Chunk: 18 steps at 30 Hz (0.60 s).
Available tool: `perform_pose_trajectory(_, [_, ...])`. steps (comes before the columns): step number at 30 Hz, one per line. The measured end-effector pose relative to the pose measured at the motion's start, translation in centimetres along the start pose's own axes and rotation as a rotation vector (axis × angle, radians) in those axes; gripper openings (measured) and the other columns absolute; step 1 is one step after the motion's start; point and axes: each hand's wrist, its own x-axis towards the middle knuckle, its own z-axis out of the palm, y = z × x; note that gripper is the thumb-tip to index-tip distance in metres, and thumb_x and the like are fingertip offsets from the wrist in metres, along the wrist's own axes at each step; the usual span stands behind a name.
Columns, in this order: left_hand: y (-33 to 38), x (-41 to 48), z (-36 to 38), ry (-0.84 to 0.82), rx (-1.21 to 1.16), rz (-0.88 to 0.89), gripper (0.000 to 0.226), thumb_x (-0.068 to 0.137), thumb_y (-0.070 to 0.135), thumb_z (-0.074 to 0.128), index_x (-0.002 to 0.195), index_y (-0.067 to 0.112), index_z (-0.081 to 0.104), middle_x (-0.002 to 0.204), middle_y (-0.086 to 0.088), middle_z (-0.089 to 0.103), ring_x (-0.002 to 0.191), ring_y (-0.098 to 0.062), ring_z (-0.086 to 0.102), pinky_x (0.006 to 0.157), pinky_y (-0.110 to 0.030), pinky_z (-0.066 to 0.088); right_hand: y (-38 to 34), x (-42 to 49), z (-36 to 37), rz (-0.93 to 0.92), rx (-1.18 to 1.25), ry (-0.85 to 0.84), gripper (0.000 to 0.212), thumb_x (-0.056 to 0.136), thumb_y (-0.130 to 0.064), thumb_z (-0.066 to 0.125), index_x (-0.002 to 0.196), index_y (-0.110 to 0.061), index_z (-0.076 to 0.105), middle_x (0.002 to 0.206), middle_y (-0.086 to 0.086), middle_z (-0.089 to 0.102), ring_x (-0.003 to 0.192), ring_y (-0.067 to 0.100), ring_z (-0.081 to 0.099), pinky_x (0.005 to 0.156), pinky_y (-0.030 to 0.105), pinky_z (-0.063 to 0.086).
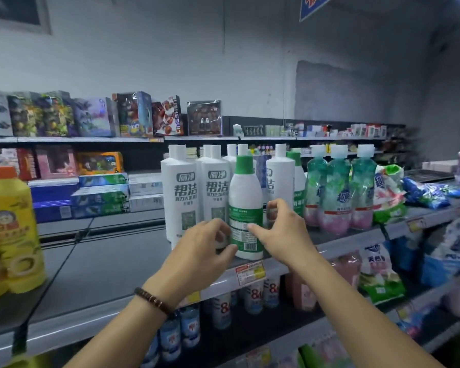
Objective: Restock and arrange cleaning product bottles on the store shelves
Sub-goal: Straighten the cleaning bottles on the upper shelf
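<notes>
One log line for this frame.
item: green-capped bottle, upright at shelf front edge | left hand: holds bottle | right hand: holds bottle | behind: white bottles

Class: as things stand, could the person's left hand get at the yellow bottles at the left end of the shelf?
Probably yes. Only bare shelf lies between the left hand and the yellow bottles, though that hand holds the green-capped bottle.

It was a shop. Long grey shelves [351, 241] held rows of white cleaning bottles [182, 197], boxed toys [134, 114] and bags of washing powder [388, 195]. Price tags [250, 272] were stuck on the shelf edges, and a blue sign [314, 5] hung above.
</notes>
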Motion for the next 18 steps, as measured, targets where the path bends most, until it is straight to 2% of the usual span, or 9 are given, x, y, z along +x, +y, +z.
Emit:
perform_pose_trajectory(2, [0.1,0.7,0.1,0.019,-0.01,-0.019,0.032,0.098,0.05,0.068,0.124,0.032,0.062,0.11,0.015,0.063,0.098,-0.009,0.062,0.09,-0.035,0.058,-0.3,1.3,0.6,0.051,0.022,-0.008,0.078,0.083,-0.052,0.087,0.144,-0.018,0.051,0.137,0.005,0.068,0.121,0.026,0.066,0.099,0.038,0.055])
perform_pose_trajectory(4, [0.0,1.4,0.1,0.028,-0.028,-0.041,0.036,0.097,0.051,0.069,0.127,0.031,0.062,0.113,0.013,0.064,0.101,-0.011,0.063,0.091,-0.034,0.057,-0.5,2.4,1.0,0.099,0.052,-0.022,0.078,0.083,-0.054,0.087,0.142,-0.017,0.052,0.138,0.005,0.067,0.122,0.027,0.066,0.097,0.038,0.054])
perform_pose_trajectory(8, [-0.2,1.9,0.3,0.02,-0.083,-0.092,0.044,0.097,0.049,0.072,0.134,0.029,0.059,0.12,0.01,0.064,0.106,-0.012,0.064,0.096,-0.036,0.058,0.0,3.7,2.3,0.135,0.128,-0.066,0.06,0.088,-0.049,0.084,0.132,-0.016,0.06,0.128,0.005,0.071,0.106,0.023,0.066,0.09,0.037,0.056])
perform_pose_trajectory(12, [0.0,1.9,1.5,-0.007,-0.086,-0.093,0.063,0.092,0.044,0.08,0.145,0.028,0.05,0.134,0.009,0.057,0.124,-0.014,0.058,0.106,-0.03,0.051,0.6,3.5,3.3,0.124,0.221,-0.084,0.043,0.097,-0.044,0.076,0.127,-0.017,0.061,0.118,0.003,0.071,0.102,0.023,0.066,0.077,0.032,0.05])
perform_pose_trajectory(15, [0.2,1.7,3.2,0.046,-0.148,-0.074,0.092,0.085,0.045,0.084,0.16,0.03,0.034,0.147,0.01,0.052,0.139,-0.014,0.051,0.115,-0.03,0.045,0.3,2.6,3.4,0.049,0.275,0.014,0.034,0.097,-0.038,0.079,0.122,-0.022,0.062,0.109,-0.003,0.072,0.102,0.021,0.07,0.066,0.018,0.046])
perform_pose_trajectory(18, [1.1,1.5,4.9,0.115,-0.175,-0.03,0.122,0.082,0.052,0.086,0.17,0.042,0.002,0.157,0.009,0.046,0.144,-0.013,0.045,0.119,-0.035,0.044,-1.3,1.0,3.0,-0.038,0.365,0.177,0.034,0.093,-0.041,0.083,0.117,-0.028,0.062,0.099,-0.016,0.07,0.089,0.008,0.068,0.061,0.007,0.047])
